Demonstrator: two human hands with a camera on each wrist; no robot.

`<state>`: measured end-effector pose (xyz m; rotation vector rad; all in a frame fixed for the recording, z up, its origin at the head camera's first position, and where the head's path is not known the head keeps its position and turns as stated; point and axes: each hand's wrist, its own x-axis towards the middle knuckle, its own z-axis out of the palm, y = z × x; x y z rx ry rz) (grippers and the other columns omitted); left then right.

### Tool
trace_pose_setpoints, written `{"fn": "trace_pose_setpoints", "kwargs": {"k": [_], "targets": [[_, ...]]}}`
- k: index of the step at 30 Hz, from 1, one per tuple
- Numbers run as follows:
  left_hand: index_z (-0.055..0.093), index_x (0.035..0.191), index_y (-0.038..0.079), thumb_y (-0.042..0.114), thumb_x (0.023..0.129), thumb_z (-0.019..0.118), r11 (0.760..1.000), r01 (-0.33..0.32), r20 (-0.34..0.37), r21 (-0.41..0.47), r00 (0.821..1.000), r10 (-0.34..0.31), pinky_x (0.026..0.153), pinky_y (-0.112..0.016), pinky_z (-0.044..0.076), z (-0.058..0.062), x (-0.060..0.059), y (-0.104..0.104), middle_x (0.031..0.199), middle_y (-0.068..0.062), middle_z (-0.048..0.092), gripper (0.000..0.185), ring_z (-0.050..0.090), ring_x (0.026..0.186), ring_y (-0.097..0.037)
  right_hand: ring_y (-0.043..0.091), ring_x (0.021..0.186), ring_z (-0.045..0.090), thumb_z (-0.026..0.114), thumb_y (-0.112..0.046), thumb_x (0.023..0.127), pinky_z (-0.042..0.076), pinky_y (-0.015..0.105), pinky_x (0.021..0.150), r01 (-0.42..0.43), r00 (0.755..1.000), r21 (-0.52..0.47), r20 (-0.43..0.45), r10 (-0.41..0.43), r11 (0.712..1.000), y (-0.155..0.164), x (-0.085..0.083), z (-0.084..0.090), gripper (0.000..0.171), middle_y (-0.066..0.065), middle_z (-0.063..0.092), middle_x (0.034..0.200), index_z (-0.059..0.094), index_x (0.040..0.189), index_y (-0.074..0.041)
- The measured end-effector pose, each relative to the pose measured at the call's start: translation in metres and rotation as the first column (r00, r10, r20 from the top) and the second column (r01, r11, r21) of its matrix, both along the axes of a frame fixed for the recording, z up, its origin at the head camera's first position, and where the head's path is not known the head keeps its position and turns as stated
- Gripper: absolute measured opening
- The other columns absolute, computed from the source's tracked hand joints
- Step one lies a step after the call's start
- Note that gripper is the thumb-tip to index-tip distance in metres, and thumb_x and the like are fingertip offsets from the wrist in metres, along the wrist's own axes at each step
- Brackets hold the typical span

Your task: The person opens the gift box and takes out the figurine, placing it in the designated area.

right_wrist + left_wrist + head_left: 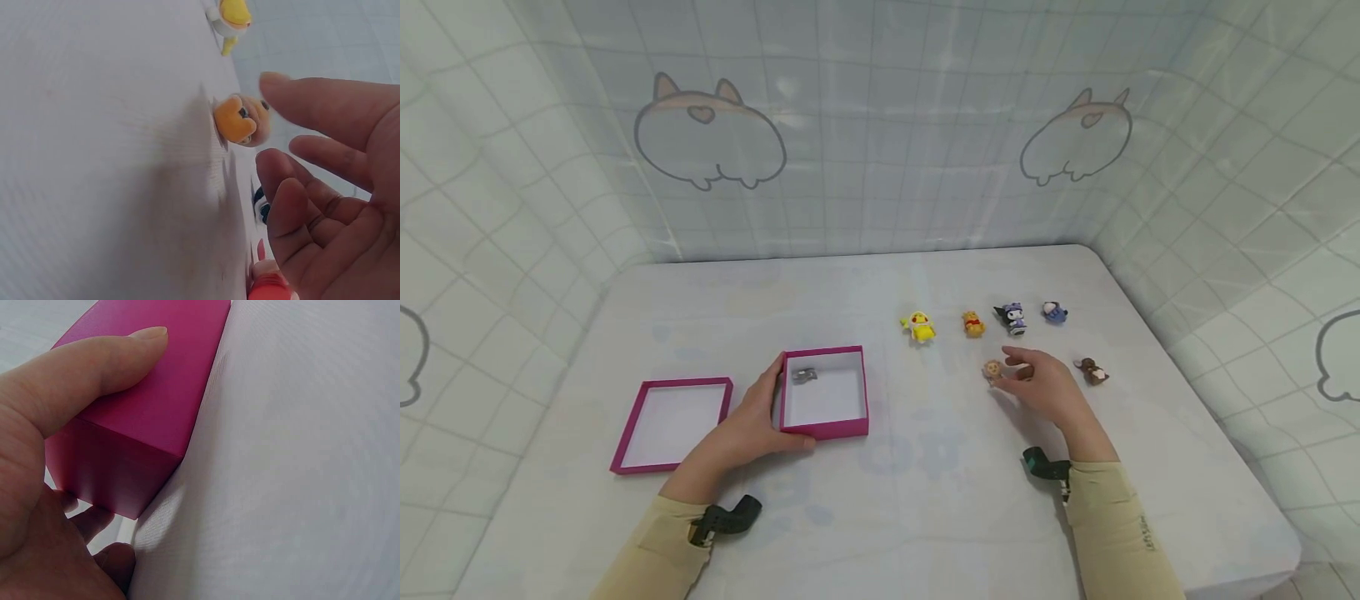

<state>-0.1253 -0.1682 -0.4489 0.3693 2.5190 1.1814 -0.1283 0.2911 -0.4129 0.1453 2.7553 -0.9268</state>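
My left hand (748,429) holds a magenta box (823,428) with a white inside at its front left corner. In the left wrist view the thumb (134,359) lies along one magenta wall, with fingers around the adjoining side. A small silvery-grey thing (804,376) lies inside the box, near its back left. My right hand (1042,385) reaches over a small tan figurine (992,369). In the right wrist view, thumb and fingers stand apart beside the figurine (240,119), which shows an orange body.
A magenta-rimmed lid (662,425) lies left of the box. Behind the right hand stand a yellow figurine (919,327), an orange bear figurine (973,324), a black-and-purple figurine (1012,318) and a blue-and-white one (1055,312). A brown figurine (1092,372) lies to its right.
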Motion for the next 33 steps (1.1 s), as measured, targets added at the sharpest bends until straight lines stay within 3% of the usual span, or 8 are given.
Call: {"fn": "trace_pose_setpoints", "kwargs": {"k": [12,18,22,26,33], "targets": [[-0.005,0.159,0.024,0.053,0.062,0.09,1.0,-0.012,0.012,0.024,1.0,0.012,0.108,-0.064,0.028,0.001,0.003,-0.001,0.162,-0.011,0.012,0.14,0.015,0.146,-0.036,0.026,0.112,0.058,0.069,-0.036,0.094,0.053,0.044,0.084,0.042,0.997,-0.106,-0.056,-0.048,0.993,-0.006,0.0,0.005,0.054,0.003,0.06,0.129,0.053,0.143,-0.022],[-0.004,0.159,0.024,0.052,0.06,0.091,0.999,-0.015,0.028,0.028,1.0,0.014,0.108,-0.065,0.029,0.003,0.004,0.0,0.162,-0.011,0.013,0.14,0.015,0.146,-0.036,0.024,0.11,0.06,0.069,-0.049,0.091,0.052,0.041,0.082,0.049,0.993,-0.158,-0.102,-0.066,0.986,-0.015,0.004,0.005,0.059,0.001,0.061,0.126,0.055,0.141,-0.022],[-0.004,0.159,0.024,0.052,0.06,0.091,0.999,-0.006,0.025,0.032,1.0,0.005,0.108,-0.063,0.03,0.0,0.0,0.011,0.162,-0.01,0.014,0.14,0.016,0.146,-0.034,0.022,0.106,0.061,0.067,-0.055,0.089,0.055,0.038,0.079,0.017,0.989,-0.164,-0.141,-0.04,0.986,-0.018,0.001,0.009,0.063,0.001,0.062,0.124,0.055,0.141,-0.02],[-0.002,0.159,0.025,0.054,0.059,0.091,1.0,0.007,0.02,0.025,1.0,-0.008,0.107,-0.063,0.032,-0.003,-0.007,0.021,0.162,-0.007,0.015,0.14,0.016,0.146,-0.033,0.021,0.103,0.063,0.068,-0.052,0.09,0.057,0.036,0.076,-0.024,0.984,-0.188,-0.179,-0.011,0.982,-0.027,-0.004,0.014,0.058,0.0,0.064,0.12,0.058,0.137,-0.02],[0.001,0.16,0.025,0.055,0.057,0.091,1.0,0.001,0.02,0.017,1.0,-0.001,0.108,-0.063,0.03,-0.006,-0.012,0.037,0.162,-0.006,0.016,0.14,0.017,0.146,-0.031,0.017,0.099,0.064,0.067,-0.054,0.09,0.056,0.038,0.081,-0.157,0.966,-0.202,-0.233,0.109,0.967,-0.052,-0.018,0.025,0.055,-0.004,0.065,0.114,0.061,0.133,-0.022]]}}
